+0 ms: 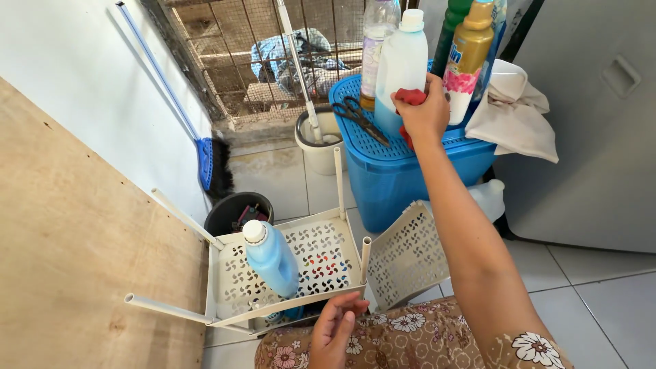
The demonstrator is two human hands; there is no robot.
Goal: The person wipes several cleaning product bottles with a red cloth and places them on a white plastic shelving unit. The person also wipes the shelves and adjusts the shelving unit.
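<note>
The right hand (425,113) presses a red cloth (411,98) against the upright white bottle (401,68) on the blue bin (403,171), fingers closed on it, while the left hand (335,328), loosely curled and empty, rests well below the bin

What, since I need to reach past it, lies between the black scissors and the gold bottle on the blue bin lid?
In the head view, a white plastic bottle stands there, with the right hand on it.

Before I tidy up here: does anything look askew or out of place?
Yes. The white plastic rack lies tipped over, its poles pointing sideways and up, with a blue bottle resting on it. A loose shelf panel leans against the blue bin.
</note>
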